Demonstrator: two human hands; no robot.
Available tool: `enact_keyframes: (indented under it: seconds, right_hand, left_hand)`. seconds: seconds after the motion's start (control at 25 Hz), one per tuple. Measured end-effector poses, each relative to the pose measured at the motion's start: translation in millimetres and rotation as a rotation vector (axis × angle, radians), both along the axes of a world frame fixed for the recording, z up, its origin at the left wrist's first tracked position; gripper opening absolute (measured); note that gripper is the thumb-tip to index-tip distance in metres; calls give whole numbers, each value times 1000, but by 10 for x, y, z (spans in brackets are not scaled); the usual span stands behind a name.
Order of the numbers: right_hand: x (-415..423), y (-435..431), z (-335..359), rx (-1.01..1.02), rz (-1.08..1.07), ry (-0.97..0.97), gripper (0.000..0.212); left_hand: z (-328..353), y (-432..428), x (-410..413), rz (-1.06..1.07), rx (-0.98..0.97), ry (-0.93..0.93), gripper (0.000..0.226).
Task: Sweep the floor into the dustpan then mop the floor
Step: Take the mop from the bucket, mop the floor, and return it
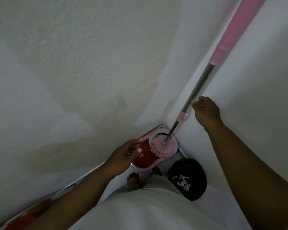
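Note:
A pink and red mop bucket [145,160] stands on the floor in the corner of two white walls. The mop's round pink head [164,146] sits in the bucket's spinner, and its metal pole [198,87] with a pink grip [234,30] leans up into the corner. My right hand [206,112] is just to the right of the pole; its loosely curled fingertips are at the metal but not wrapped round it. My left hand [123,156] hovers over the bucket's red half, fingers relaxed and holding nothing. No broom or dustpan is in view.
A black bin [187,179] lined with a bag and holding white scraps stands right of the bucket, against the right wall. My bare feet [133,177] are just in front of the bucket. A red and yellow object [32,211] lies along the left wall.

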State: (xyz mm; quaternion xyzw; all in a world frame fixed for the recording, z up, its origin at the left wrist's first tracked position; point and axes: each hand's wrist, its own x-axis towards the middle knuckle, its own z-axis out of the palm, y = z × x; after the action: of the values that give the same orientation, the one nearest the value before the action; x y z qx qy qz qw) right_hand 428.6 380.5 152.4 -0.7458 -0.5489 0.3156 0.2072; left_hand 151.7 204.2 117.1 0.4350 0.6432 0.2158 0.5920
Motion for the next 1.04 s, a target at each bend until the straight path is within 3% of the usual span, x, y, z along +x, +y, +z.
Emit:
enact_keyframes:
  seconds: [0.12, 0.28, 0.72, 1.04]
  right_hand:
    - [5, 360, 45, 26, -35, 51, 48]
    - [-68, 493, 91, 67, -6, 78, 30]
    - [27, -439, 720, 196, 274, 60, 23]
    - [188, -556, 1068, 270, 228, 202, 20]
  left_hand:
    - [67, 326, 146, -38, 6, -20, 30]
    - [36, 715, 372, -75, 43, -14, 46]
    - [185, 1331, 1089, -268, 154, 25, 59]
    - [416, 1338, 1390, -411, 327, -12, 26]
